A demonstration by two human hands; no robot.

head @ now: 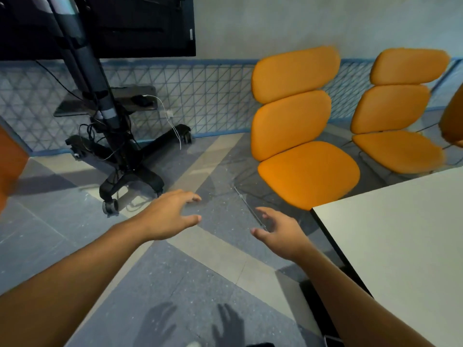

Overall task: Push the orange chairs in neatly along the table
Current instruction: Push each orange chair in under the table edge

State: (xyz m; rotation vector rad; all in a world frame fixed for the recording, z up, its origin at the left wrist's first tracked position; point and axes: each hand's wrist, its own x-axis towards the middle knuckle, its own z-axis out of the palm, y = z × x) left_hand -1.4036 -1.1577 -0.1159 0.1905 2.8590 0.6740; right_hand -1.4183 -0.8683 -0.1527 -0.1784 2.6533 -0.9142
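The fingers [193, 198] of the left hand [170, 214] are lying loosely spread and slightly bent, holding nothing. The right hand [278, 234] is doing the same, its fingers [261, 211] relaxed and apart, gripping nothing. Both hands are hovering over the floor [200, 284], apart from each other and short of the nearest chair [300, 126].

Just right of the right hand, the pale counter [400, 246] is filling the near right corner. The nearest chair is standing beyond the counter's far left corner, its seat reaching that corner and its back toward the far wall. The second chair [398, 113] is standing to its right, along the counter's far edge. A third chair [453, 121] is showing only as a sliver at the right edge.

At the far left, a black wheeled stand [120, 159] is carrying a dark screen [125, 21], with cables hanging around its base.
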